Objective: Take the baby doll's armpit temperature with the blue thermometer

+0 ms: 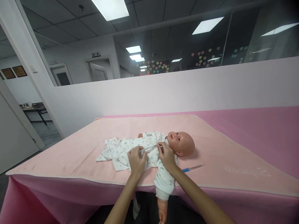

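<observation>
A baby doll (183, 143) lies on its back with its head to the right, dressed in a white patterned baby outfit (126, 146). Pinched on the front edge of the outfit at the belly is my left hand (137, 160). Near the doll's neck, my right hand (166, 155) is closed on the same edge of cloth, which is drawn up in a ridge between both hands. The fingertips of my right hand are partly hidden. One sleeved doll arm (163, 183) hangs over the table's near edge, below my right wrist.
A peach blanket (221, 155) covers much of the pink-draped table (261, 133). Beside my right forearm lies a thin blue-and-clear stick-like thing (193, 168), perhaps a thermometer. A white half-wall (163, 93) with glass above stands behind the table.
</observation>
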